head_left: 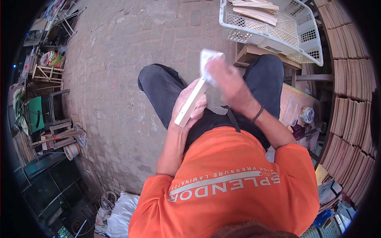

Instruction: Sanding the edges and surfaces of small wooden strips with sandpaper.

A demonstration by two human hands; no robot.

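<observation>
A pale wooden bar (192,101) with one rounded end slants up and away from my lap. My left hand (190,104) is closed around its lower half, the fingers wrapped over the right side. Blurred by motion, my right hand (227,78) grips a white sheet or pad (207,61) against the upper part of the bar. Whether that white piece is sandpaper or cloth I cannot tell. The sheet and right fingers partly hide the bar near its rounded end.
A white plastic crate (272,44) with several similar wooden pieces (256,15) rests on a wooden stand (253,53) at front right. Stacked wooden slats (346,74) line the right side. A broom (59,136) and a small rack (49,73) stand left, beside the brick floor (119,74).
</observation>
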